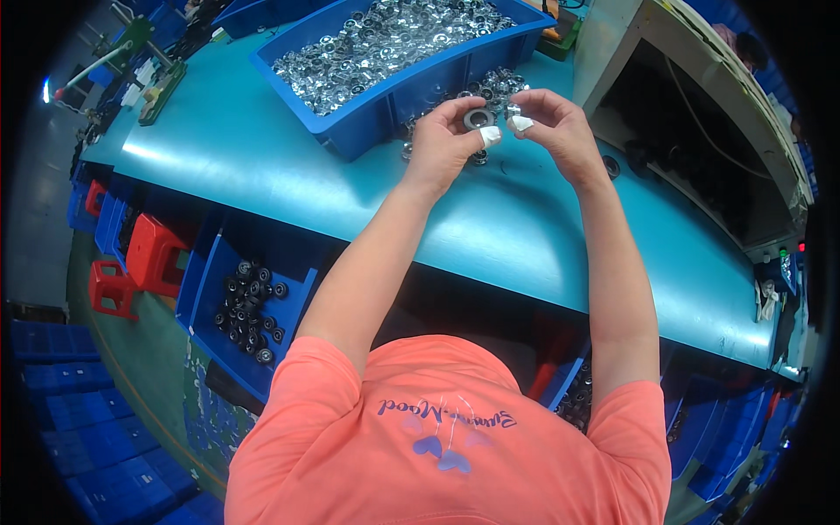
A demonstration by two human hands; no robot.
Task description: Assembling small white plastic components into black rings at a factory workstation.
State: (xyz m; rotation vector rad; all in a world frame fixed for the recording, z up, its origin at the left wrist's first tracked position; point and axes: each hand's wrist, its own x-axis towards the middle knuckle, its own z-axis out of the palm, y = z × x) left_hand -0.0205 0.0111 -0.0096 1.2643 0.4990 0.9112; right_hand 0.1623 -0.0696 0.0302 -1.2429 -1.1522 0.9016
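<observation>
My left hand (440, 147) is closed, pinching a round grey metal ring with a dark centre (478, 117) between thumb and fingers. Close beside it, my right hand (567, 136) grips a small shiny metal part (514, 111) at its fingertips. The two pieces are apart. White wraps cover both thumbs. Behind and beneath my hands, a loose heap of shiny metal parts (500, 83) lies on the teal tabletop (507, 227). A large blue bin (350, 131) stands just beyond, filled with similar round metal parts (385, 52).
To the right is a pale box-like cabinet with a dark opening (691, 131). A blue bin of black round parts (297, 306) sits below the table's left front edge. Red stools (153, 254) and stacked blue crates (105, 429) stand left. A green metal fixture (162, 92) occupies the far left.
</observation>
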